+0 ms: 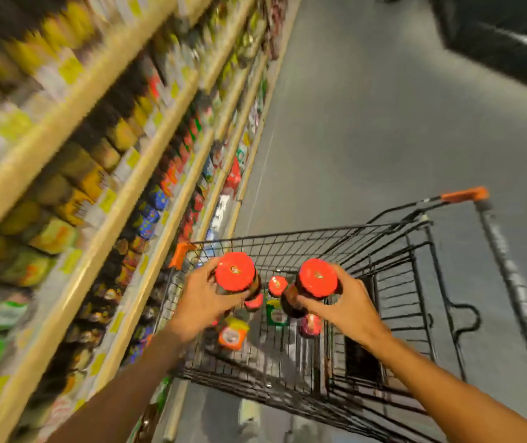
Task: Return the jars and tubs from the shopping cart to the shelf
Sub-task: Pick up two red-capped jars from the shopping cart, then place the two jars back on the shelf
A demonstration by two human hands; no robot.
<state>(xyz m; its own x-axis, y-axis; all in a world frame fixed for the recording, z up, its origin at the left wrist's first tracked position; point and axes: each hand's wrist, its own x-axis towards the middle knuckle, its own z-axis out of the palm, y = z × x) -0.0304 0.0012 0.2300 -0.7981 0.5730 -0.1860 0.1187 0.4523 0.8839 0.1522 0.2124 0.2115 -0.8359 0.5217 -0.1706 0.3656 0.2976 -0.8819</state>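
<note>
Below, more jars [277,285] crowd the shopping cart [393,266] beside blurred shelves [147,174], while the left hand [203,300] and right hand [350,305] each grasp an upright red-lidded jar, left jar [236,271] and right jar [318,278], lids toward the camera.

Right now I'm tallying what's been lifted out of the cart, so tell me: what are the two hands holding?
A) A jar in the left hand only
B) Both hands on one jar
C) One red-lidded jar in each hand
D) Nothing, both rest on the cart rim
C: the left hand grips one red-lidded jar and the right hand grips another, both held above the cart.

I note red-lidded dark jars [236,272], black wire cart [383,260], orange cart handle [465,195], beige shelf edges [166,123], grey floor [367,123].
</note>
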